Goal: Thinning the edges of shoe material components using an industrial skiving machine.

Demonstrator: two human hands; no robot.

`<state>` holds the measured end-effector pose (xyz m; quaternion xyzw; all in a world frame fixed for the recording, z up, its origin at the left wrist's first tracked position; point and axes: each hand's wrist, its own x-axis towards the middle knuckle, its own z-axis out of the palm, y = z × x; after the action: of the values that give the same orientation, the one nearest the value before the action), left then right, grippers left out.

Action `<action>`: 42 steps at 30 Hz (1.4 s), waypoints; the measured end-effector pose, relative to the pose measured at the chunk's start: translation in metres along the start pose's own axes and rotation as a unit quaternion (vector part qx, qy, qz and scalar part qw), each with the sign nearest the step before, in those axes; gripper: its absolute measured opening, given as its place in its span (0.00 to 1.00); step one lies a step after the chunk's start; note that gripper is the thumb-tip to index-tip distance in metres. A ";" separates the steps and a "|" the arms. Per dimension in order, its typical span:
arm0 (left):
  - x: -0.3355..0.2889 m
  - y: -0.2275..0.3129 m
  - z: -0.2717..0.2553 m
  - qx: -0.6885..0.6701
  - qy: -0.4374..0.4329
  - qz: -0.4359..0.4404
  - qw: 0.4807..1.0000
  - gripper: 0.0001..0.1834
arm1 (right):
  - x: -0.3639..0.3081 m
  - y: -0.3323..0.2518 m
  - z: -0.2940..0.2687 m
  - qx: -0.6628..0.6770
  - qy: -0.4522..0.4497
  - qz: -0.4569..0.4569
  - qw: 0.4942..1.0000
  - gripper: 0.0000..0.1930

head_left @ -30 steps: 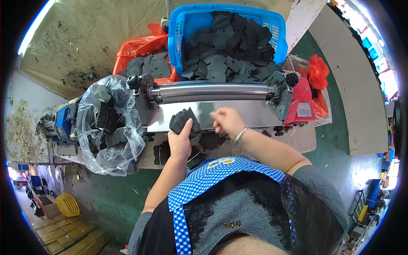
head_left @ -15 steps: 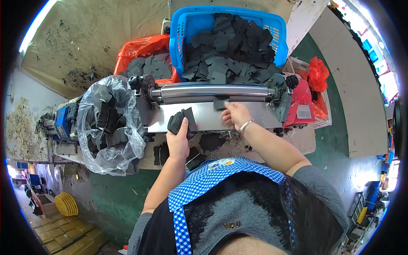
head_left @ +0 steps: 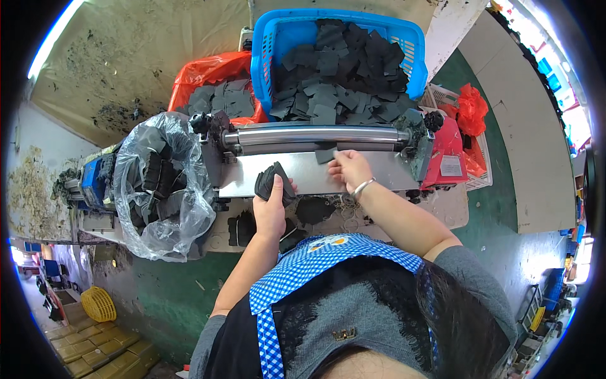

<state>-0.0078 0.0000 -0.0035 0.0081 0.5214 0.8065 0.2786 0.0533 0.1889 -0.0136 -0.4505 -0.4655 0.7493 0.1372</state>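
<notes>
A stack of thin black pieces [head_left: 273, 180] is gripped in my left hand [head_left: 270, 210], thumb on the near face, above the left part of the metal plate [head_left: 240, 172]. My right hand [head_left: 351, 170], with a bracelet at its wrist, is closed with its fingertips at the edge of a single black piece [head_left: 325, 156]. That flat piece lies at the plate's far edge, just below the rollers [head_left: 315, 136] of the machine. The far edge of the piece reaches the dark lower roller.
Behind the machine stand a blue basket [head_left: 257, 69] heaped with black pieces and a red bag [head_left: 183, 79] of more pieces. A clear plastic bag [head_left: 196, 218] with dark bundles sits left. The red machine housing [head_left: 444, 155] is right. Black bundles [head_left: 241, 228] lie in front.
My left hand has shifted slightly right and squared up its stack, whose pieces were more fanned before. My right hand and its single piece have barely moved.
</notes>
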 end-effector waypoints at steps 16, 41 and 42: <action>-0.005 0.009 0.003 -0.046 -0.017 -0.024 0.999 0.10 | -0.005 0.003 0.002 -0.064 -0.003 -0.015 0.998 0.11; -0.015 0.020 0.002 -0.037 -0.025 -0.046 0.998 0.11 | -0.062 0.010 0.028 -0.223 -0.211 -0.201 0.930 0.09; -0.015 0.020 0.003 -0.039 -0.016 -0.042 0.998 0.11 | -0.061 0.012 0.029 -0.206 -0.203 -0.198 0.937 0.08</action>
<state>-0.0031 -0.0107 0.0187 -0.0120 0.4845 0.8138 0.3207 0.0665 0.1278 0.0140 -0.2063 -0.7075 0.6699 0.0896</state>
